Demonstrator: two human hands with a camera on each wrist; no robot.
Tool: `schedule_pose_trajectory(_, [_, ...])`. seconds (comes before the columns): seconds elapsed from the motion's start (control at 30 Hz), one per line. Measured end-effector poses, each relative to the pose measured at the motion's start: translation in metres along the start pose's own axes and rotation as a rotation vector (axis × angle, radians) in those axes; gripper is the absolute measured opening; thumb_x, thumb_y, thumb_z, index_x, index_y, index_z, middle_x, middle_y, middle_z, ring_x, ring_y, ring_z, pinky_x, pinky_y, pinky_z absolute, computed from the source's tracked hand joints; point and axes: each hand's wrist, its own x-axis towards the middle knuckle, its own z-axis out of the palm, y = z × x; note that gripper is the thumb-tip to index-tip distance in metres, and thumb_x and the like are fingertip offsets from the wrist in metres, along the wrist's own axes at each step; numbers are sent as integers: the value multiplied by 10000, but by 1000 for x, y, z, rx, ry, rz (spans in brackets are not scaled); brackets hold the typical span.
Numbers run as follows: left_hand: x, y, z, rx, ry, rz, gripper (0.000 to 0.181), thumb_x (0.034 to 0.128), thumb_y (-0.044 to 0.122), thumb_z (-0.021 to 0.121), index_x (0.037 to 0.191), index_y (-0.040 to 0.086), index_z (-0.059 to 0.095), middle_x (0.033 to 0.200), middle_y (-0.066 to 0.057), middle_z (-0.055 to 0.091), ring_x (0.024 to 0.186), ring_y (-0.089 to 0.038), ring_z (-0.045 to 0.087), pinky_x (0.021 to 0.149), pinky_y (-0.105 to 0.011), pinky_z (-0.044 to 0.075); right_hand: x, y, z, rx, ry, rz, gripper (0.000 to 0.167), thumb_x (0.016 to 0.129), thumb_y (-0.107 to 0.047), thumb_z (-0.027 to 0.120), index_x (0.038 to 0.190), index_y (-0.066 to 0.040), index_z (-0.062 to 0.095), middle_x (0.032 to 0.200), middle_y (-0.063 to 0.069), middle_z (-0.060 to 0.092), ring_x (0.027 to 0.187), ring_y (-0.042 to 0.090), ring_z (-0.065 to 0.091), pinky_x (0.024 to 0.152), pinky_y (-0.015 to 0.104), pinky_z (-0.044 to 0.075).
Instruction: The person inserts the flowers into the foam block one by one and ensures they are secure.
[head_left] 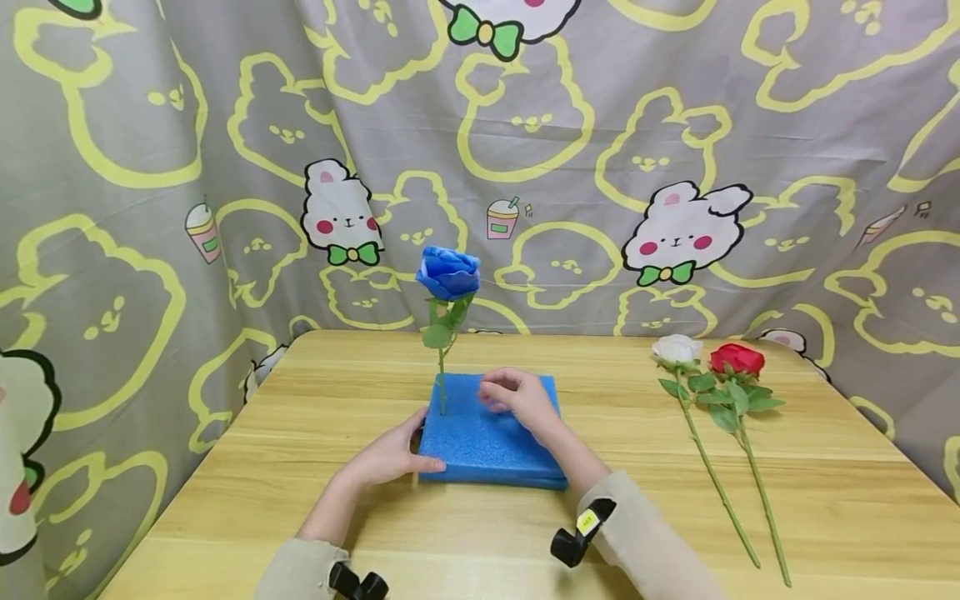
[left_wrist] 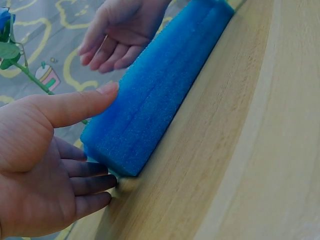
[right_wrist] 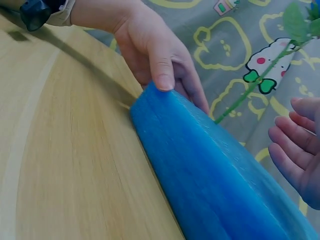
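Sleeves: nearest lie my pale cuffs, left [head_left: 296, 571] and right [head_left: 652, 533], a small black camera [head_left: 573, 546] strapped at the right one.
Left hand: my left hand [head_left: 390, 454] brackets the block's near-left corner, spread wide, thumb resting on the near top edge, fingers straight along the left side.
Right hand: my right hand [head_left: 521, 404] hovers over the block's right half, fingers loosely bent, holding nothing.
Block: the blue block [head_left: 487, 442] lies flat on the table [head_left: 337, 358] between my hands; squared edges, grainy, foam-like skin, lengthwise creases on its near side.
Blue rose: the blue rose [head_left: 448, 273] stands upright from the block's left part, broad layered petals over a thin green stem.
Room: smooth grained wood stretches from the block's right edge to the stems; more runs left and far.
White and red: the white rose [head_left: 677, 350] and red rose [head_left: 738, 360] lie well to the right, heads far, stems slanting near.
Curtain: the grey curtain [head_left: 420, 125], softly creased, hangs beyond the far edge.
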Motion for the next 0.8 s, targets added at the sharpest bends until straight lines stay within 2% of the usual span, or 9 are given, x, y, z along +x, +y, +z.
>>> schedule_pose_trajectory(0.27, [-2,1,0,49,17,-29,1020,763,374,749,1452,-65,140,1475,-248,230,1339,-391,240,1042,-539,246,-15,2,-30,-7,24,7,368,903,-151,613,1101,153,550,905,140,672,830,197,660,737,342,539])
schedule_pose_trajectory(0.43, [-1,1,0,41,7,-27,1018,767,374,746,1456,-59,134,1477,-243,229,1341,-384,240,1047,-529,245,-31,-1,-54,-50,52,30,356,909,-157,601,1105,136,550,917,135,667,862,231,655,750,339,534])
schedule_pose_trajectory(0.6, [0,1,0,40,6,-26,1019,766,370,748,1454,-62,134,1473,-250,233,1335,-388,250,1043,-530,252,-44,1,-78,-87,86,50,371,913,-161,598,1131,133,540,969,189,652,910,288,640,802,382,516])
schedule_pose_trajectory(0.8, [-1,1,0,34,3,-29,1020,769,370,746,1454,-65,127,1472,-257,230,1333,-391,252,1037,-534,261,-60,2,-107,-143,113,62,406,924,-184,584,1180,123,514,1073,250,616,906,207,640,777,303,521])
